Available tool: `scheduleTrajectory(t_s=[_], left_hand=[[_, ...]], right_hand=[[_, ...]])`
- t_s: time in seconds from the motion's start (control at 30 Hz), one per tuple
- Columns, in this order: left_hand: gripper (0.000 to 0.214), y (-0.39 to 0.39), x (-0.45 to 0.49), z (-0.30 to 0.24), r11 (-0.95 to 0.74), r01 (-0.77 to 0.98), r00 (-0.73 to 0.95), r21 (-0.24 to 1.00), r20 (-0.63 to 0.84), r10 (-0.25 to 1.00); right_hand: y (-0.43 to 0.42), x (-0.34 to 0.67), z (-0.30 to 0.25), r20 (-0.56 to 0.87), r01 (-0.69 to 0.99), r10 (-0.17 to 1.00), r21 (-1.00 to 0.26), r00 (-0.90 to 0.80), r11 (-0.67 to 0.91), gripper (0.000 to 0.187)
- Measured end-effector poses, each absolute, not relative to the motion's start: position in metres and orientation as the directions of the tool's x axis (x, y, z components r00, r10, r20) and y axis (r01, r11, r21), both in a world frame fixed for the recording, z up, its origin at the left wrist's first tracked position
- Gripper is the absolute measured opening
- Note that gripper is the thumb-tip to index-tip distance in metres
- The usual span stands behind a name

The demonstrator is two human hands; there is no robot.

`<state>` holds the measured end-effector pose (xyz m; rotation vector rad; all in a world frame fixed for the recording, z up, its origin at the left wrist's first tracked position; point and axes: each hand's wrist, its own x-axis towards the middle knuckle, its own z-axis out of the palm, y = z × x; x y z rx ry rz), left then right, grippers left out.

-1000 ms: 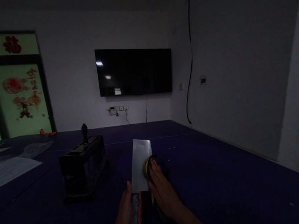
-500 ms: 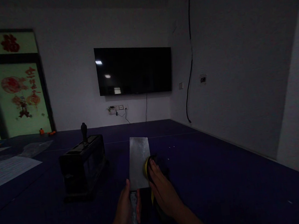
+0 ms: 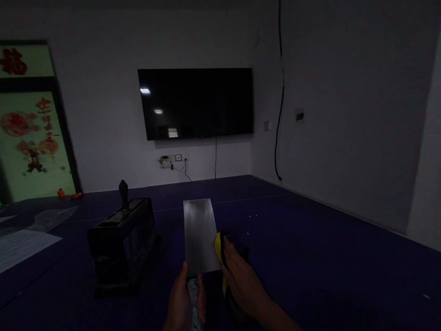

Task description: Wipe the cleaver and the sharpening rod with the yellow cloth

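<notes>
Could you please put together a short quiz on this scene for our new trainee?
1. What does the left hand grip?
A) a sheet of paper
B) a cleaver
C) a power cable

2. True or false: the right hand lies against a yellow and black cloth.

3. Fill in: in this view, the black box with the upright knob stands to the ____ of the cleaver.

Key: 1. B; 2. True; 3. left.
</notes>
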<state>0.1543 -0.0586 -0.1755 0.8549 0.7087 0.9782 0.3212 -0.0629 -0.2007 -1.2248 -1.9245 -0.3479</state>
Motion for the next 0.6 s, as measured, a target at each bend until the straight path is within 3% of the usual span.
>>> scheduleTrajectory(t_s=[0.1,0.2,0.27,0.37,0.47,0.6], left_hand=[[0.057,-0.058,0.153,-0.175,0.313,-0.418,0.424,0.853,-0.122,0.897],[0.056,-0.056,0.152,-0.176,0.296,-0.428,0.442,0.854,-0.089,0.893],[0.055,-0.055,0.152,-0.177,0.281,-0.443,0.449,0.851,-0.061,0.892],[0.054,-0.054,0.152,-0.176,0.289,-0.444,0.466,0.848,-0.057,0.883],[0.056,-0.055,0.153,-0.176,0.242,-0.403,0.404,0.883,-0.066,0.913],[0.063,-0.058,0.155,-0.177,0.068,-0.273,0.222,0.960,-0.006,0.975]], right_hand=[[-0.060,0.323,-0.207,0.745,0.818,0.649,-0.273,-0.154,0.507,0.052],[-0.058,0.322,-0.209,0.728,0.703,0.685,-0.474,-0.026,0.530,0.047],[-0.058,0.319,-0.207,0.659,0.541,0.740,-0.674,0.133,0.503,0.046],[-0.059,0.315,-0.199,0.436,0.128,0.846,-0.900,0.308,0.417,0.049],[-0.058,0.313,-0.191,0.183,-0.249,0.934,-0.932,0.306,0.264,0.048],[-0.057,0.311,-0.184,0.003,-0.498,0.983,-0.862,0.182,0.095,0.043]])
